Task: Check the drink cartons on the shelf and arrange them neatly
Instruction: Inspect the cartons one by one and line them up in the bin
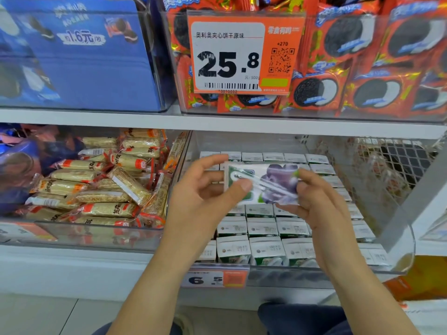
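A small drink carton (262, 182) with a green and purple blueberry print and a straw taped to its side is lifted above the shelf bin, lying on its side and blurred. My left hand (205, 189) grips its left end, thumb across the front. My right hand (312, 197) holds its right end with curled fingers. Below them, several white-topped cartons (263, 228) stand in tidy rows inside the clear bin (290, 270).
A clear bin of wrapped rice-cracker bars (101, 187) sits to the left. Above are a blue cookie box (79, 54) and red cookie packs (367, 68) behind a price card (242, 52). A wire basket (391, 165) stands at the right. A price tag (215, 279) hangs on the shelf edge.
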The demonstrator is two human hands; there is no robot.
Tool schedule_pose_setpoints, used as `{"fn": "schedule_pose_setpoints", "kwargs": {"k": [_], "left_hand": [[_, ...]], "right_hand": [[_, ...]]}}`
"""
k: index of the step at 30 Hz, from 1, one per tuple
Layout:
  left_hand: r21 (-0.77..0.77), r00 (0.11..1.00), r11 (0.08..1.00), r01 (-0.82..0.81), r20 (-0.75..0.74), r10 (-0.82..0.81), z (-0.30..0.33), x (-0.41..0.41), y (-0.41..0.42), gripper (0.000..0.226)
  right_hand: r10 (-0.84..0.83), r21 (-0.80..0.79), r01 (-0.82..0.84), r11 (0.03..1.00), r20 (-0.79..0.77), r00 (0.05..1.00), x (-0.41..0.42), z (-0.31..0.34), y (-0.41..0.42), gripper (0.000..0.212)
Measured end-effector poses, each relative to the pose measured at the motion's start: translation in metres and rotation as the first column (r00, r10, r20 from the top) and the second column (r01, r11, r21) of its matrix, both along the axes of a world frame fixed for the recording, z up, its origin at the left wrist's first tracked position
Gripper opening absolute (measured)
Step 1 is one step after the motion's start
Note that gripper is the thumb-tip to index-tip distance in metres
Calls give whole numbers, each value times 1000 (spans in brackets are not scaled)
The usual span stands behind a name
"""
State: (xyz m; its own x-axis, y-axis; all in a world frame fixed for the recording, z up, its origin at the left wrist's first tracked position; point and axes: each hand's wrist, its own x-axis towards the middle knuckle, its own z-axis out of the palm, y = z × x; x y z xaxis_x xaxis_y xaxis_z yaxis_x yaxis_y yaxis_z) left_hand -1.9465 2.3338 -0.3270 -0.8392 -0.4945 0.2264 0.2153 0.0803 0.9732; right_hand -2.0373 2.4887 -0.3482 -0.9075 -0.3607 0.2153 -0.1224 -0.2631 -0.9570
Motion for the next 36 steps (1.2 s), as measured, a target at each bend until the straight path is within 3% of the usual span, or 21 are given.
{"fn": "schedule_pose_setpoints", "kwargs": {"k": [2,5,7,10,12,16,18,20,22,27,32,36], "left_hand": [[-98,997,995,-33,-68,26,3,3,-6,52],[-308,999,951,-25,-41,13,1,7,-9,50],[-425,1000,905,2,-3,-4,-4,10,-6,53],[-508,999,861,27,33,-12,-9,13,-5,55],[-564,998,826,-21,36,50,-9,16,-14,51],[-688,935,709,-154,131,330,-16,21,-57,69],[-707,868,704,-72,303,393,-21,20,-73,71],[-660,855,750,39,410,317,-27,16,-79,71],[-622,874,778,84,421,242,-30,13,-82,70],[-639,873,764,88,419,249,-33,9,-86,71],[-686,882,724,67,380,278,-34,9,-84,59],[-683,879,727,78,391,273,-34,8,-84,60]], "right_hand": [[46,150,-27,988,-127,991,3,-1,-1,33],[128,491,141,860,-474,871,6,-2,0,75],[197,539,238,808,-627,753,7,-1,-2,74],[192,486,339,806,-755,627,10,-3,-13,55],[150,474,369,800,-753,641,10,-6,-21,52],[75,532,321,783,-594,801,-5,-9,-36,45],[44,525,272,806,-512,858,-13,-10,-47,45],[30,527,269,806,-490,871,-17,-10,-61,45],[58,545,270,794,-510,858,-21,-8,-76,47],[237,656,230,719,-542,806,-31,-3,-113,47],[392,795,338,503,-558,731,-44,-19,-129,53],[425,814,446,372,-577,698,-49,-26,-137,49]]}}
